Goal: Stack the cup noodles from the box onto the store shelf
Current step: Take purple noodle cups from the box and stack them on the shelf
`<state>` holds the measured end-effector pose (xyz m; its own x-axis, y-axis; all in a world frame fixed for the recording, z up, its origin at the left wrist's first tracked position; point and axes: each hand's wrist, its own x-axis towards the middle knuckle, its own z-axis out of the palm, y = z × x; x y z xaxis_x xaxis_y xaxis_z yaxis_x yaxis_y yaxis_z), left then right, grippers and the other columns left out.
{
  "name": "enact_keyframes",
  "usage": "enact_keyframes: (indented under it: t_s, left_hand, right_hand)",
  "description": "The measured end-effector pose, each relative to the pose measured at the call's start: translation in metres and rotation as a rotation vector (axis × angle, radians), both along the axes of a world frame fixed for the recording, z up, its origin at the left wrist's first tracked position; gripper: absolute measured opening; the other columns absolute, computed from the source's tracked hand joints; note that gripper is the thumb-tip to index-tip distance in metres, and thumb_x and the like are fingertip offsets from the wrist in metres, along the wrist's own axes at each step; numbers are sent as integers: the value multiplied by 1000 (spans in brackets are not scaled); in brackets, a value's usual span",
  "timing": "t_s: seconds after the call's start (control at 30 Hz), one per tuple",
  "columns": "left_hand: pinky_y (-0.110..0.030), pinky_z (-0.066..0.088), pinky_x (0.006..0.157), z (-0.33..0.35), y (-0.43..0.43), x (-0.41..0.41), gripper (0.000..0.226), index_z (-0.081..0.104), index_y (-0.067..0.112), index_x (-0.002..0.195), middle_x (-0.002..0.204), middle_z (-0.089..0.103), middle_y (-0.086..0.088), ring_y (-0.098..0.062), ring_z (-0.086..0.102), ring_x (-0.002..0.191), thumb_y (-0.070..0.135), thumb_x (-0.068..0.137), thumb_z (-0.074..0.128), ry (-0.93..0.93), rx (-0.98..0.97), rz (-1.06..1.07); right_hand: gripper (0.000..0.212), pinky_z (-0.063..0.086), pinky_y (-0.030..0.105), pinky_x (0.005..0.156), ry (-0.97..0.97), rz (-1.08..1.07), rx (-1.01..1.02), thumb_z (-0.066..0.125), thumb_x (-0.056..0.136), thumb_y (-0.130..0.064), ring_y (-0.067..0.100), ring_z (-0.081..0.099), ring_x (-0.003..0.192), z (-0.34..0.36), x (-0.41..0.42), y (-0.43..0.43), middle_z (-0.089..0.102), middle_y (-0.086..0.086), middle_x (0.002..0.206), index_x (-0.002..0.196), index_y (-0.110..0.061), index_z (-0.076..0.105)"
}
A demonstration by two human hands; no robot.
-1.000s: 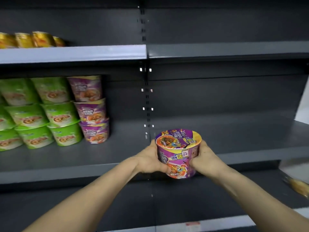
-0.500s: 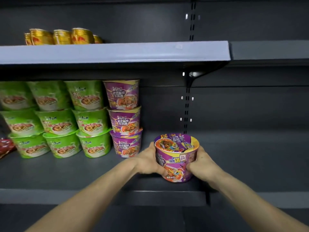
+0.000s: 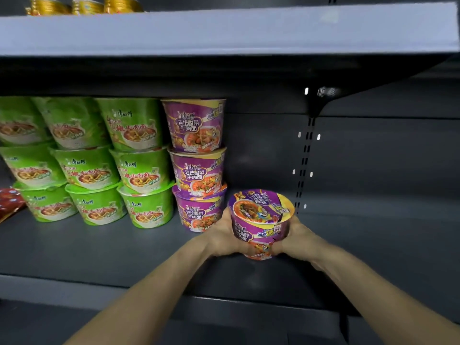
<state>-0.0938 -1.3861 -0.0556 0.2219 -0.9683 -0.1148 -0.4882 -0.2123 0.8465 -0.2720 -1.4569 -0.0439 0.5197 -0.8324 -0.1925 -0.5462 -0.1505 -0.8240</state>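
Note:
I hold a purple cup noodle (image 3: 260,221) upright between both hands, over the dark middle shelf (image 3: 99,250). My left hand (image 3: 224,235) grips its left side and my right hand (image 3: 295,236) grips its right side. The cup is just right of a stack of three purple cup noodles (image 3: 198,165), close to the bottom one. I cannot tell whether the held cup's base touches the shelf, as my fingers hide it. The box is not in view.
Green cup noodles (image 3: 87,165) stand in stacks of three left of the purple stack. A red packet (image 3: 10,201) lies at the far left. Gold cups (image 3: 84,6) sit on the grey upper shelf (image 3: 224,31). A slotted upright (image 3: 305,158) runs down the back panel.
The cup, held in both hands, has moved in over the shelf toward the purple stack. My view has come closer and swung left, so the stacks appear larger.

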Motion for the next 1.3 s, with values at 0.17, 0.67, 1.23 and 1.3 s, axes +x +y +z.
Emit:
enact_keyframes:
  t_s: [0.17, 0.67, 1.23, 1.3]
  left_hand:
    - [-23, 46, 96, -6, -8, -12, 111, 17, 25, 147, 117, 53, 13, -9, 52, 118, 15, 63, 90, 48, -48, 49]
    - [-24, 44, 96, -13, -35, -10, 107, 24, 20, 144, 120, 55, 8, -8, 53, 108, 14, 61, 90, 53, 3, 103]
    - [-41, 41, 108, -16, -56, 4, 103, 28, 17, 141, 133, 52, -3, -25, 49, 126, 26, 59, 91, -152, 118, 327]
    - [-40, 41, 109, -15, -58, 4, 101, 28, 16, 141, 134, 51, -5, -26, 48, 127, 24, 62, 90, -153, 123, 325]
  right_hand:
    - [77, 48, 27, 88, -47, 13, 30, 77, 66, 5, 16, 57, 105, 9, -4, -18, 59, 1, 113, 125, -21, 36]
    - [83, 49, 30, 89, -90, -18, 8, 82, 66, -8, 13, 56, 104, -5, 5, -31, 58, -1, 112, 130, -18, 30]
    - [78, 49, 40, 96, 4, -98, -54, 88, 60, -17, 24, 57, 111, -16, 43, -53, 62, 5, 115, 125, -16, 45]
    - [76, 49, 40, 95, 22, -112, -84, 87, 63, -18, 24, 57, 111, -17, 45, -53, 61, 5, 116, 125, -16, 44]
